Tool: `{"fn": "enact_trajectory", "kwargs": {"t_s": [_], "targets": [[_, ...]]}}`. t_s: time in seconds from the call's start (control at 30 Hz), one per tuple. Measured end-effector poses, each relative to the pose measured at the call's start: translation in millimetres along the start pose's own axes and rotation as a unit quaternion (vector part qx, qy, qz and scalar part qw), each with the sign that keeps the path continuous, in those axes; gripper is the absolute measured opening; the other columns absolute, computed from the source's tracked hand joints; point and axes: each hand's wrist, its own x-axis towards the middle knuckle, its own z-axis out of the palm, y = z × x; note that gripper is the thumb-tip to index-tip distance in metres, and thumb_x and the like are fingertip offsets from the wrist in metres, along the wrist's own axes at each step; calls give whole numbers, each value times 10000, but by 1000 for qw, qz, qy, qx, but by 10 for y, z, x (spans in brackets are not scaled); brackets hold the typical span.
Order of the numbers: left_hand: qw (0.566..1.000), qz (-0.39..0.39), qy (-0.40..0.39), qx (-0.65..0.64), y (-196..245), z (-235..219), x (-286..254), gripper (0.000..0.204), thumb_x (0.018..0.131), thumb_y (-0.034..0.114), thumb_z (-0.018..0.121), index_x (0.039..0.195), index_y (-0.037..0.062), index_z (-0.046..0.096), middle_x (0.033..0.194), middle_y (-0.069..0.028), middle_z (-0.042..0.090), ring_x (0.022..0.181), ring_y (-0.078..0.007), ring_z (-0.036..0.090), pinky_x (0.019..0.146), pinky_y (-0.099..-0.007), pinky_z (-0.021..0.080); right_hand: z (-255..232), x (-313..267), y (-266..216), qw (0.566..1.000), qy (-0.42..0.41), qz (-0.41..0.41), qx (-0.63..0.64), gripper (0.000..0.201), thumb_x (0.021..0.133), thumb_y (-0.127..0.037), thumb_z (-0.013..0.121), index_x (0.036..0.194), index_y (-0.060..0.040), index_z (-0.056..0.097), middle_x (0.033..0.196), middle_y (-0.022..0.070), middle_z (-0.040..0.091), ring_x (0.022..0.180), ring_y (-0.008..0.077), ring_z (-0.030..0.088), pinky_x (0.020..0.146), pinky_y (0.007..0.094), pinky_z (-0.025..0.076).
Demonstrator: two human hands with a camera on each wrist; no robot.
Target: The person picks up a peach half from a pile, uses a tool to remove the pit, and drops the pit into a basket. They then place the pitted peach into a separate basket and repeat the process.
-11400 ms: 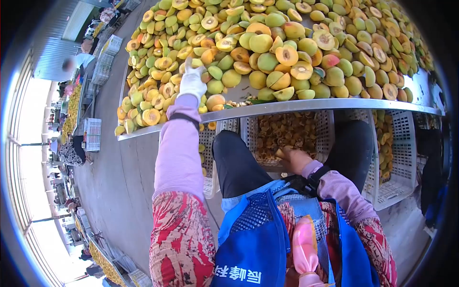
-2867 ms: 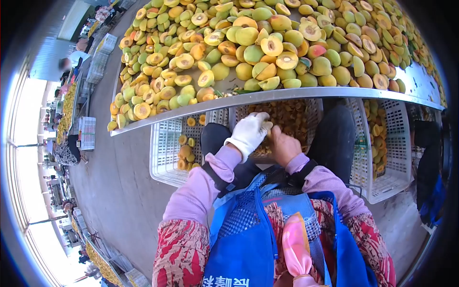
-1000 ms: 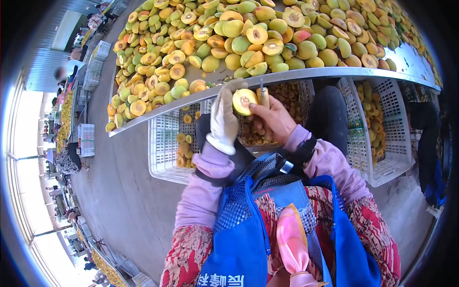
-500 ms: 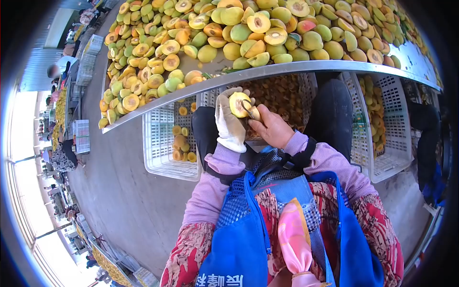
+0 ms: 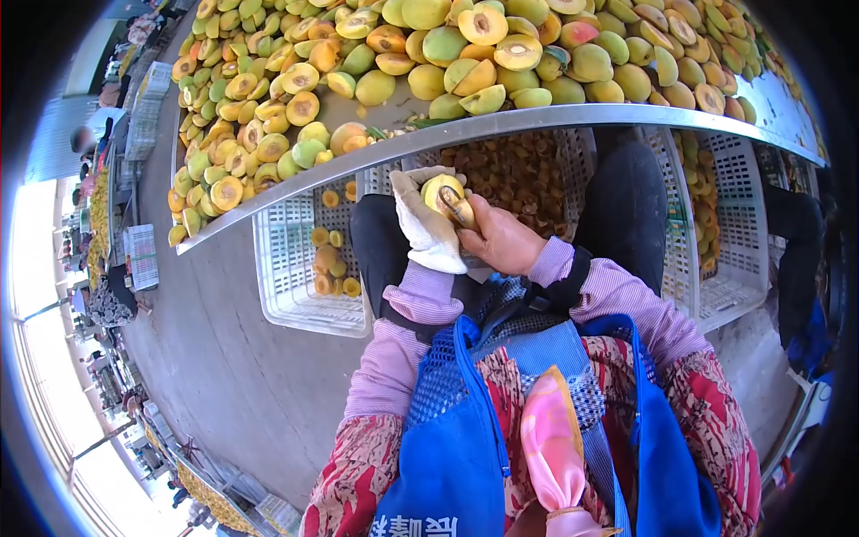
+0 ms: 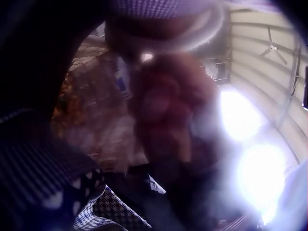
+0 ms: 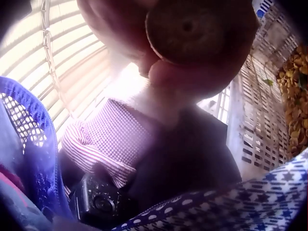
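In the head view my gloved left hand [image 5: 424,222] grips a yellow-green peach half [image 5: 438,190], cut face turned up and toward the right hand. My bare right hand [image 5: 508,240] holds a pitting tool [image 5: 463,213] with a short wooden handle and a curved metal loop. The loop lies against the middle of the cut face. From the right wrist, the handle's round end [image 7: 187,29] shows, with curled fingers around it. The left wrist view is dark and blurred. Both hands are over the lap, just below the table edge.
A metal table [image 5: 573,116] bears a heap of whole and halved peaches [image 5: 429,54]. Below it stand a white crate with a few halves [image 5: 313,295], a middle crate of brownish-orange pieces [image 5: 519,179] and a right crate [image 5: 738,259]. Knees flank the middle crate.
The left hand was out on the heap earlier, then came back to the right hand. Over the last second the tool has swung from upright down onto the peach half's cut face.
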Motion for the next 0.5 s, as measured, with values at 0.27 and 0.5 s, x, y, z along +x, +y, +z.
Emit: {"fn": "enact_trajectory", "kwargs": {"t_s": [0.27,0.5], "targets": [[988,129,-35,81,-51,10,14,493,929,447,405,850,-10,572,761,-116,602,654,-169,572,611,-280,484,-194,-6,-188,946,-151,200,206,323,810,-117,490,1085,-1,369,613,111,513,358,172,472,320,314,389],[997,4,-31,70,105,19,-68,594,912,530,360,759,-10,553,701,-130,603,586,-210,590,572,-297,514,-56,-52,-18,997,-58,14,54,343,789,-108,524,1091,5,404,766,223,593,688,358,610,609,409,492]]}}
